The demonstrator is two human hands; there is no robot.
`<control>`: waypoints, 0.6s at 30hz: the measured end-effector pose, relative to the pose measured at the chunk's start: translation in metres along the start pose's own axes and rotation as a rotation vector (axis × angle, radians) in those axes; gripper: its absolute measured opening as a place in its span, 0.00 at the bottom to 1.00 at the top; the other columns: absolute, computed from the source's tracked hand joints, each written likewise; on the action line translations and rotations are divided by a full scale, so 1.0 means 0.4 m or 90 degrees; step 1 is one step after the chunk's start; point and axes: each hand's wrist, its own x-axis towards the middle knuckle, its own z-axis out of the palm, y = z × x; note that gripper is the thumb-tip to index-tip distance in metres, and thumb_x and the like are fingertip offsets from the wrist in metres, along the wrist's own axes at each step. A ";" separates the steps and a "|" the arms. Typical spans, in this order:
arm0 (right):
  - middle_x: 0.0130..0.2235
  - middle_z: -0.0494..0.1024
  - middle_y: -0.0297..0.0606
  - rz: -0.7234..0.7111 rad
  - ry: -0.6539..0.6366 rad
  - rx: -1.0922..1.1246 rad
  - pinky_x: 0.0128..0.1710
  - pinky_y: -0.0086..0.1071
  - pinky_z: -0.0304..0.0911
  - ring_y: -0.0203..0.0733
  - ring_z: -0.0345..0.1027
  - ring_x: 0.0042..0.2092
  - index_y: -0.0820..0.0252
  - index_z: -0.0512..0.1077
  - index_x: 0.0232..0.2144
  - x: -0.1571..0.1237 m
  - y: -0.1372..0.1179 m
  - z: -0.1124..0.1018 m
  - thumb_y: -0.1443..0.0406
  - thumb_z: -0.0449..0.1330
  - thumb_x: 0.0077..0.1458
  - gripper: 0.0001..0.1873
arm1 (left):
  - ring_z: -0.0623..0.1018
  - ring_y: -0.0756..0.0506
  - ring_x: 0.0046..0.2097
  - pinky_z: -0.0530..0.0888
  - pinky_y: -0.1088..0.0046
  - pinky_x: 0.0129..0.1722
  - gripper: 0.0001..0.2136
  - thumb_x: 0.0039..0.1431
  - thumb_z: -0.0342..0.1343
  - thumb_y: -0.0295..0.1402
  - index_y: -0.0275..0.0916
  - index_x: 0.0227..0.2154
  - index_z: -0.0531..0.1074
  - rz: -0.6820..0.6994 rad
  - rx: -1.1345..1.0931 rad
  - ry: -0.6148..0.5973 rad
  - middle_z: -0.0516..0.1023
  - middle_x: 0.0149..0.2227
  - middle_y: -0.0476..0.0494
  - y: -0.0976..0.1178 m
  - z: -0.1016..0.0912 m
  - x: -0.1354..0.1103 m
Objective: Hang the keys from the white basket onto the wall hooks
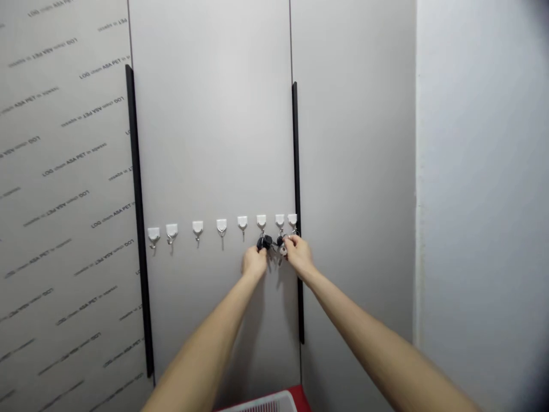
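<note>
eight white hooks [221, 224] in a row, left hand [254, 261] grasping black-headed keys [268, 241], right hand [300, 254] pinching silver keys [283, 250], key count indistinct.

Two bare forearms [360, 326] taper smoothly to slim wrists [314, 277] and bare hands [300, 256].

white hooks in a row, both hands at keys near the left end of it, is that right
Wrong end: the head view shows the left hand and right hand at the keys near the right end of the row of white hooks.
</note>
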 end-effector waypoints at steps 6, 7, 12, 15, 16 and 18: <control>0.13 0.60 0.28 -0.045 -0.061 0.021 0.18 0.23 0.51 0.29 0.54 0.16 0.62 0.65 0.20 0.104 -0.089 -0.044 0.61 0.47 0.40 0.11 | 0.65 0.54 0.18 0.61 0.80 0.19 0.13 0.47 0.37 0.34 0.34 0.19 0.64 0.117 -0.016 -0.015 0.64 0.15 0.49 0.072 -0.114 0.058; 0.13 0.60 0.28 -0.061 -0.086 0.024 0.18 0.23 0.50 0.28 0.53 0.16 0.63 0.65 0.19 0.114 -0.111 -0.042 0.62 0.47 0.40 0.11 | 0.64 0.54 0.18 0.60 0.80 0.19 0.13 0.47 0.37 0.35 0.34 0.19 0.64 0.151 -0.003 -0.001 0.63 0.14 0.50 0.099 -0.132 0.066; 0.16 0.62 0.29 -0.140 -0.190 0.109 0.16 0.21 0.49 0.27 0.52 0.16 0.63 0.64 0.21 0.078 -0.182 -0.043 0.66 0.45 0.42 0.09 | 0.62 0.54 0.18 0.58 0.80 0.19 0.13 0.47 0.37 0.35 0.35 0.17 0.62 0.301 0.045 -0.035 0.61 0.14 0.52 0.181 -0.183 0.037; 0.15 0.61 0.29 -0.113 -0.287 0.137 0.15 0.21 0.49 0.26 0.52 0.16 0.64 0.62 0.19 -0.055 -0.132 -0.044 0.69 0.45 0.40 0.07 | 0.62 0.54 0.19 0.58 0.80 0.19 0.14 0.47 0.37 0.35 0.34 0.15 0.61 0.320 0.070 -0.158 0.60 0.14 0.52 0.111 -0.180 -0.060; 0.16 0.61 0.29 -0.091 -0.340 0.145 0.15 0.20 0.50 0.26 0.52 0.17 0.64 0.62 0.19 -0.120 -0.098 -0.040 0.70 0.45 0.40 0.06 | 0.62 0.54 0.19 0.58 0.80 0.20 0.14 0.47 0.37 0.35 0.34 0.15 0.61 0.302 0.081 -0.208 0.61 0.14 0.51 0.063 -0.173 -0.104; 0.17 0.62 0.30 -0.018 -0.461 0.161 0.15 0.20 0.49 0.26 0.51 0.17 0.65 0.63 0.21 -0.263 -0.017 -0.024 0.70 0.44 0.40 0.08 | 0.63 0.54 0.20 0.59 0.80 0.21 0.13 0.47 0.37 0.35 0.35 0.18 0.63 0.237 0.081 -0.317 0.63 0.16 0.51 -0.058 -0.150 -0.199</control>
